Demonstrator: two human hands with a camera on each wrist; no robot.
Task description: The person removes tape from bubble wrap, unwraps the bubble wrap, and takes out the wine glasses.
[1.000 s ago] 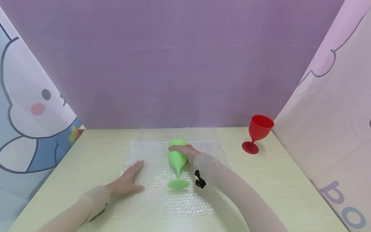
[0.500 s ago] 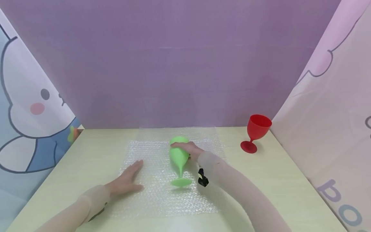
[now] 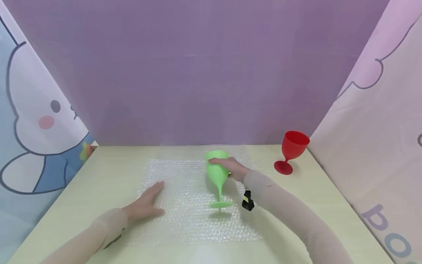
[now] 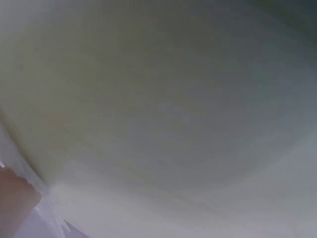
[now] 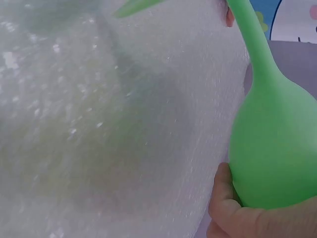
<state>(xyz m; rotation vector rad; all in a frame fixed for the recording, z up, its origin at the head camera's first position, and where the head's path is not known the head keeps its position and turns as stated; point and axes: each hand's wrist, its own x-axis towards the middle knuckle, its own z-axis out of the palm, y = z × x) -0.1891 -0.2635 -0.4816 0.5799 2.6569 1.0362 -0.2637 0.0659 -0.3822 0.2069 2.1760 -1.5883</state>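
Observation:
My right hand (image 3: 232, 167) grips the bowl of a light green plastic goblet (image 3: 217, 178). The goblet hangs nearly upright, its foot a little above a sheet of bubble wrap (image 3: 184, 205), where a shadow falls below it. In the right wrist view, the fingers curl around the goblet's bowl (image 5: 275, 144), with the bubble wrap (image 5: 148, 99) beside it. On the sheet's left side rests my left hand (image 3: 145, 206), fingers straight and spread. The left wrist view is mostly blurred tabletop (image 4: 163, 124), with part of the hand (image 4: 17, 203) in the lower left corner.
A red goblet (image 3: 294, 146) stands upright on the right side of the pale wooden table (image 3: 329, 212), near the back. A purple backdrop (image 3: 204, 73) rises behind the table, and printed cloth panels (image 3: 379, 146) flank it on both sides.
My right hand has raised the green goblet off the bubble wrap and carried it to the right, bringing it more upright. The left hand has stayed in place.

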